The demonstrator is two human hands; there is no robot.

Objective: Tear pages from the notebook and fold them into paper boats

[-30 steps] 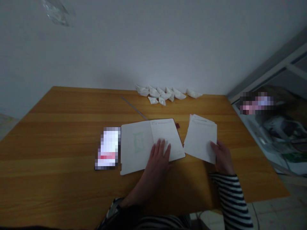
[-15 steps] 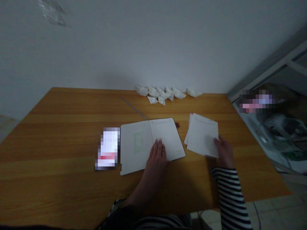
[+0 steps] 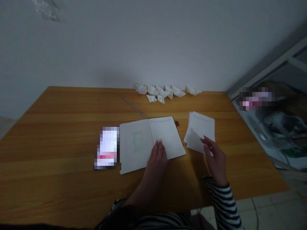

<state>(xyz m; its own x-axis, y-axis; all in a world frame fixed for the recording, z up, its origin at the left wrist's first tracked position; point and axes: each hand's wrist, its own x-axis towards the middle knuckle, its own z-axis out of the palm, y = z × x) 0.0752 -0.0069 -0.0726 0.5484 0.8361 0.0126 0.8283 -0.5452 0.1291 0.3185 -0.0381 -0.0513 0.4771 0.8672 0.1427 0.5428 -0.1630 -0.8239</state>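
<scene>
An open notebook [image 3: 134, 159] lies on the wooden table, with a faint green frame printed on its left page and ruled lines on the right one. Flat across its lower middle rests my left hand [image 3: 157, 158], fingers stretched out and pressing on the pages. To the right is a small stack of loose paper sheets [image 3: 201, 127], slightly fanned. My right hand [image 3: 216, 159] is over the stack's lower right corner, its fingers apart and holding nothing; whether a fingertip touches the paper I cannot tell.
Several folded white paper boats [image 3: 159, 92] stand along the table's back edge by the wall. A phone with a blurred screen [image 3: 107, 147] lies left of the notebook. A thin ribbon [image 3: 131, 106] runs back from the notebook's top. Shelving with bags [image 3: 283, 124] stands to the right.
My right hand has let go of the sheets' right edge and moved left and slightly toward me, its fingers now spread. My left hand stays on the notebook.
</scene>
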